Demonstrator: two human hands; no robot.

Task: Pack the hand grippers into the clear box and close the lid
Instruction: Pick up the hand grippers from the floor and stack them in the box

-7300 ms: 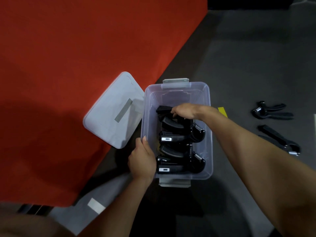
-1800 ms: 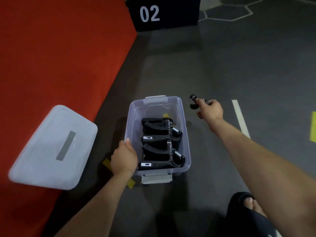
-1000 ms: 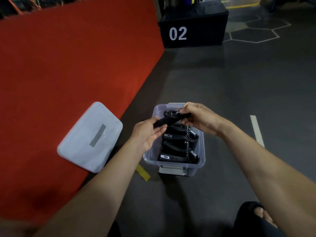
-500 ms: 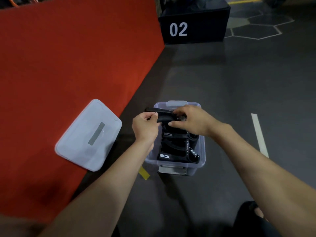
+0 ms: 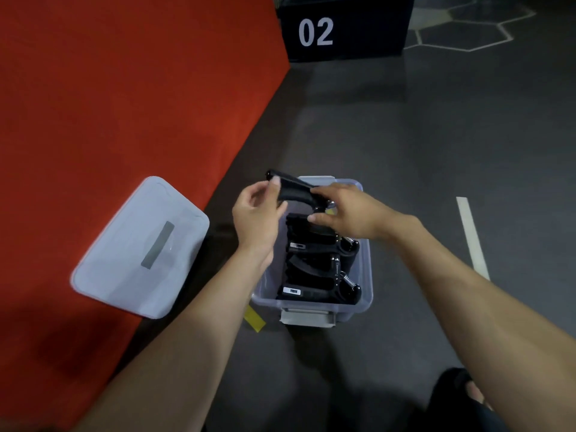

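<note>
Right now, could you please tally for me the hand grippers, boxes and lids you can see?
Hand grippers: 3 (one held above the box, two packed inside)
Clear boxes: 1
Lids: 1
Total: 5

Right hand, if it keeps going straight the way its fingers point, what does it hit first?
The right hand points left, so it would probably meet the left hand, gripping the same hand gripper; depth is unclear.
</note>
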